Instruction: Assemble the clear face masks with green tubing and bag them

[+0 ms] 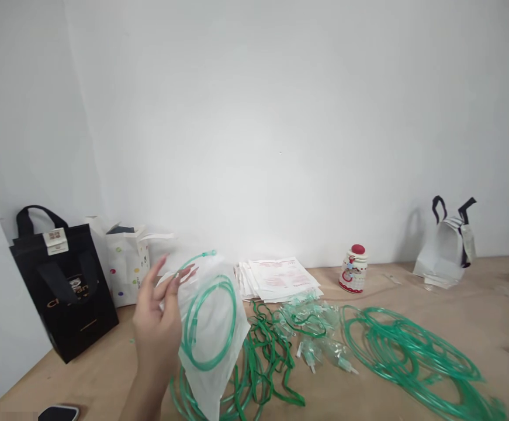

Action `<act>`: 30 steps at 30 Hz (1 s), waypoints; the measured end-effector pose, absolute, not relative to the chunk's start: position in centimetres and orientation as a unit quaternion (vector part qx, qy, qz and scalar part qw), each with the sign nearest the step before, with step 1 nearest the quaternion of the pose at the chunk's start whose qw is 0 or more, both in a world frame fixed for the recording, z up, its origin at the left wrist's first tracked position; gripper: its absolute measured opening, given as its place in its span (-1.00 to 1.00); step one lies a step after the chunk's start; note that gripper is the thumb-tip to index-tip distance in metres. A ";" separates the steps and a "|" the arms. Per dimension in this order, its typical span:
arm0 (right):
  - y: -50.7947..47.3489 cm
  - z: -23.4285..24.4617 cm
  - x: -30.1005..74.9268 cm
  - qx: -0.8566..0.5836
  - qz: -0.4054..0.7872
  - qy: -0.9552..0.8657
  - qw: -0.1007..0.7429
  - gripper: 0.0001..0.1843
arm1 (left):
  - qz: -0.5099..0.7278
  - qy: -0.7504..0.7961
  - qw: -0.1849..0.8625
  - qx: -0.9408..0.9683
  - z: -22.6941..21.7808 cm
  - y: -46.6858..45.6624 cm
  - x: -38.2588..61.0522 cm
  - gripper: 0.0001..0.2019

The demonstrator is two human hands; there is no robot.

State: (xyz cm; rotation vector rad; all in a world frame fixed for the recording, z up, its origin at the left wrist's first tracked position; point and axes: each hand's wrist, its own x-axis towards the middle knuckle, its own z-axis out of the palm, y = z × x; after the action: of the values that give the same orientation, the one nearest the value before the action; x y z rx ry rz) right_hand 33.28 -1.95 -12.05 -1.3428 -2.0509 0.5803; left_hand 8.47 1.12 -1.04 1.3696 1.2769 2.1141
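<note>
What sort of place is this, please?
It looks like an improvised indoor work table, perhaps in a small workshop, though I cannot be certain: coils of green tubing and a stack of printed white sheets share the brown tabletop with a black carrier bag.

Your left hand (155, 316) is up over the brown table (324, 394), fingertips pinched at a coiled green tube (205, 366) with a translucent bag (209, 389); can't tell if the coil sits inside it. Below and beside: tangled green straps (274, 345), then clear plastic pieces (309, 318), then loose green tubing (412, 345) to your right. Printed sheets (284, 279) lie behind, near the wall (276, 117), with a red-topped jar (354, 270) beside them. Black bag (68, 298) and dotted white bag (125, 266) stand far left; white bag with black handles (440, 251), right.
</note>
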 end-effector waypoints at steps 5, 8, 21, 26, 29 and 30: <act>-0.9 -15.8 30.5 -0.533 0.157 -0.799 0.231 -0.79 | 0.795 0.419 0.131 0.419 -0.3 0.0 7.0 -0.56; -0.1 -16.8 30.0 -0.540 0.140 -0.800 0.219 -0.76 | 0.802 0.420 0.100 0.411 0.1 -0.6 6.1 -0.56; 6.0 -14.3 36.2 -0.659 -0.062 -0.714 0.229 -0.81 | 0.668 0.496 0.092 0.547 -1.5 1.6 5.4 -0.57; 7.9 -13.9 33.5 -0.685 -0.073 -0.691 0.219 -0.61 | 0.596 0.520 0.051 0.610 -1.4 1.3 5.9 -0.55; 8.5 -14.5 31.9 -0.706 -0.037 -0.676 0.208 -0.56 | 0.560 0.506 0.055 0.654 -1.3 1.0 6.1 -0.54; 8.6 -14.8 31.6 -0.714 -0.018 -0.669 0.207 -0.59 | 0.547 0.505 0.066 0.664 -1.2 0.9 6.2 -0.54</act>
State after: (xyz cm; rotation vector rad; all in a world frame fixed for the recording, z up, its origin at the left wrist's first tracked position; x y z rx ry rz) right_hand 31.57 8.62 -14.76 -1.9893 -1.8625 -0.0501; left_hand 6.16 0.88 -1.20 2.0028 1.5245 1.6506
